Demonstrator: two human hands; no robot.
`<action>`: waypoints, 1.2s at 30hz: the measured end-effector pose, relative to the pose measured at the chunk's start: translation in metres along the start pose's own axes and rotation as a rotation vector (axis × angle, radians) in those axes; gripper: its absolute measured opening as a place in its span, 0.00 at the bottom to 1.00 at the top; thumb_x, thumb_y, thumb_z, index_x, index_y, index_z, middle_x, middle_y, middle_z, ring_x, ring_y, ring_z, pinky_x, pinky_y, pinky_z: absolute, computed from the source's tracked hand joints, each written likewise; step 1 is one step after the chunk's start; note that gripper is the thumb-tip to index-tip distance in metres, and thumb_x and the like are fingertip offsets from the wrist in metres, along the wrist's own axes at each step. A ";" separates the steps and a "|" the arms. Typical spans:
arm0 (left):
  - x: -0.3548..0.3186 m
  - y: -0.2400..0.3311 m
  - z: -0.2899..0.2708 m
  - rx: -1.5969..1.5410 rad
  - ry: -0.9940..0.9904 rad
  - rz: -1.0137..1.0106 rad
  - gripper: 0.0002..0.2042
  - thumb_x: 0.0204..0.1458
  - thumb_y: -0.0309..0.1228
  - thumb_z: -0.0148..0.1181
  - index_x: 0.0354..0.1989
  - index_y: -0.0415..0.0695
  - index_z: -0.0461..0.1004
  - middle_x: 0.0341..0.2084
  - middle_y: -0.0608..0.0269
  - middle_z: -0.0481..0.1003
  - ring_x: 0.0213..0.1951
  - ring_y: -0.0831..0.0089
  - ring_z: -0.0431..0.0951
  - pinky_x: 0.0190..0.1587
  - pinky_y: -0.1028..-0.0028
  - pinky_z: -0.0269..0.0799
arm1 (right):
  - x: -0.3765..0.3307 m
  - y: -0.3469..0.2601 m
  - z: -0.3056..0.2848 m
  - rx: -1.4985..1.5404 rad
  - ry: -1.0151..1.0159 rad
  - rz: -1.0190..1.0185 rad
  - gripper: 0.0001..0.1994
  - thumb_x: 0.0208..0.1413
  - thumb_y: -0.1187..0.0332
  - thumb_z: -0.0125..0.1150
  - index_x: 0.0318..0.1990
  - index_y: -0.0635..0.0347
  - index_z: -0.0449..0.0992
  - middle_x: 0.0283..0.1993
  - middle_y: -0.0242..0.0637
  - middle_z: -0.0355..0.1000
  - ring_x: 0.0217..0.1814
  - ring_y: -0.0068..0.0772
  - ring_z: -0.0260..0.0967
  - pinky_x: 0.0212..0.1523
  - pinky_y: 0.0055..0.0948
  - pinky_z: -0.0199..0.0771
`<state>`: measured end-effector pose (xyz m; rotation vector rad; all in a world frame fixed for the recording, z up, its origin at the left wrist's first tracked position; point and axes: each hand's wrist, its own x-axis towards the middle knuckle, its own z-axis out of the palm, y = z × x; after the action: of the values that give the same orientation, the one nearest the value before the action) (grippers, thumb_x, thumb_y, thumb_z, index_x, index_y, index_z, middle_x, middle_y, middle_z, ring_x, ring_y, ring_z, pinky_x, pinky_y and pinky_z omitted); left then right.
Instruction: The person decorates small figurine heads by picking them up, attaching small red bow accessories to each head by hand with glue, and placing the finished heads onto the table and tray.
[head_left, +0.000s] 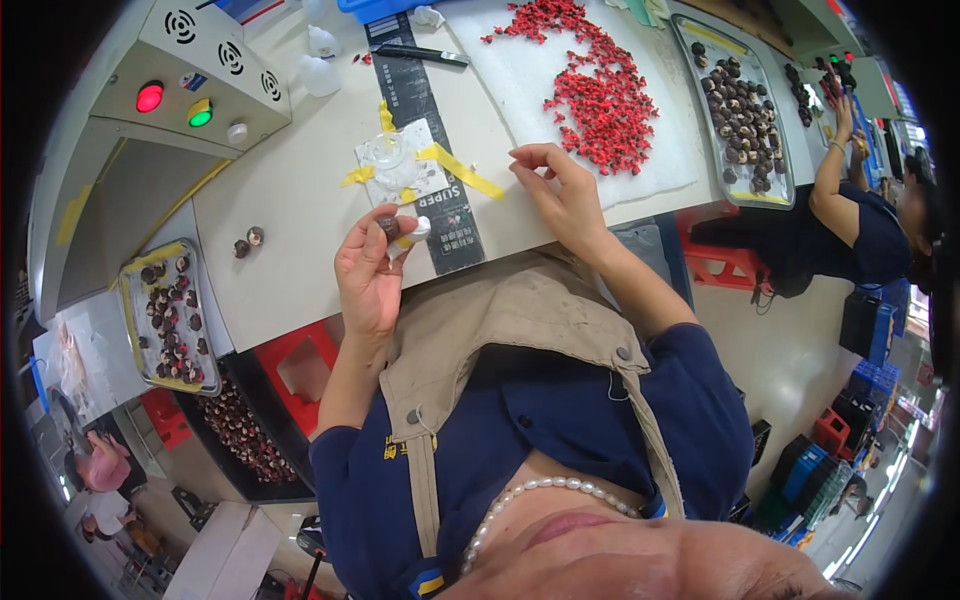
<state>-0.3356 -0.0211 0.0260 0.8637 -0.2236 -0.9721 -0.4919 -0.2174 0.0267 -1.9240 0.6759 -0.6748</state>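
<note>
My left hand (368,275) is closed, pinching a small dark brown round piece (388,227) between thumb and fingers. A small white object (418,230), perhaps a bottle tip, shows beside that piece in the same hand. My right hand (565,200) hovers over the bench with thumb and forefinger brought together. Whether anything tiny sits between those fingertips I cannot make out. Just beyond my left hand, a clear round dish (386,152) rests on a white square plate (425,178) fixed with yellow tape. Many small red and black pieces (605,110) lie spread on a white foam sheet (660,190).
A tray of dark round pieces (740,110) stands at the right, another tray (170,310) at the left. Two loose balls (248,240) lie near a grey machine (180,90) with lights. A black pen-like tool (420,54) crosses a dark strip. Another person (850,200) works at right.
</note>
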 end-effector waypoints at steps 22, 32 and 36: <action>0.002 -0.001 -0.012 -0.071 0.019 -0.009 0.13 0.56 0.31 0.54 0.47 0.38 0.69 0.36 0.58 0.77 0.42 0.72 0.76 0.48 0.71 0.70 | 0.037 -0.005 0.020 0.408 -0.191 0.185 0.03 0.55 0.74 0.57 0.35 0.61 0.69 0.35 0.32 0.70 0.40 0.24 0.68 0.45 0.23 0.68; 0.009 -0.004 -0.024 -0.108 -0.019 -0.074 0.16 0.55 0.34 0.56 0.49 0.38 0.67 0.37 0.58 0.76 0.43 0.71 0.76 0.50 0.69 0.70 | 0.045 -0.006 0.008 0.964 -0.110 0.045 0.07 0.56 0.75 0.56 0.43 0.63 0.72 0.40 0.37 0.73 0.43 0.25 0.70 0.46 0.26 0.69; 0.011 -0.007 -0.022 -0.108 -0.046 -0.066 0.17 0.55 0.33 0.57 0.50 0.38 0.67 0.38 0.57 0.76 0.44 0.71 0.75 0.50 0.69 0.70 | 0.045 -0.005 0.004 1.045 -0.092 -0.003 0.08 0.56 0.74 0.57 0.43 0.61 0.73 0.40 0.36 0.73 0.44 0.25 0.69 0.47 0.25 0.68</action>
<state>-0.3219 -0.0200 0.0038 0.7546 -0.1809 -1.0564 -0.4571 -0.2444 0.0374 -0.9728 0.1700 -0.7317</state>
